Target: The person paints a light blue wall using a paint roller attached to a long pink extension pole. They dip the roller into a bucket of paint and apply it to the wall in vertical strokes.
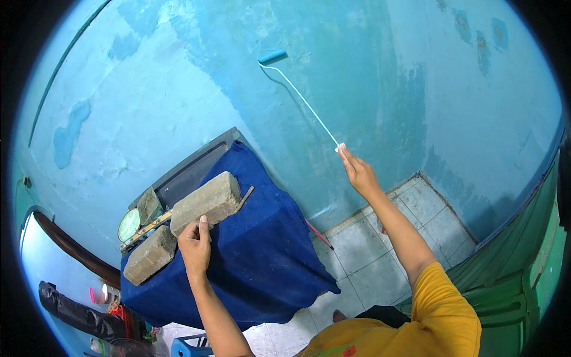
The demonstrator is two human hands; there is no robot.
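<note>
My right hand [360, 174] is wrapped around the handle end of a paint roller [303, 101] with a long thin white rod. Its blue sleeve lies against the turquoise wall [357, 89]. My left hand [195, 244] is curled at the lower edge of a grey concrete block [205, 203], thumb up; what its fingers close on is hidden. That block lies on a table draped in dark blue cloth [262, 250]. Left of the hand is a second concrete block [151, 256], with a wooden stick [146, 231] running behind it.
A round pale-green lid or container [129, 226] and a smaller rough block [149, 206] sit at the table's far left. White floor tiles [369, 256] lie right of the table. Green cloth [505, 256] hangs at the right. A blue plastic stool [190, 346] stands at the lower edge.
</note>
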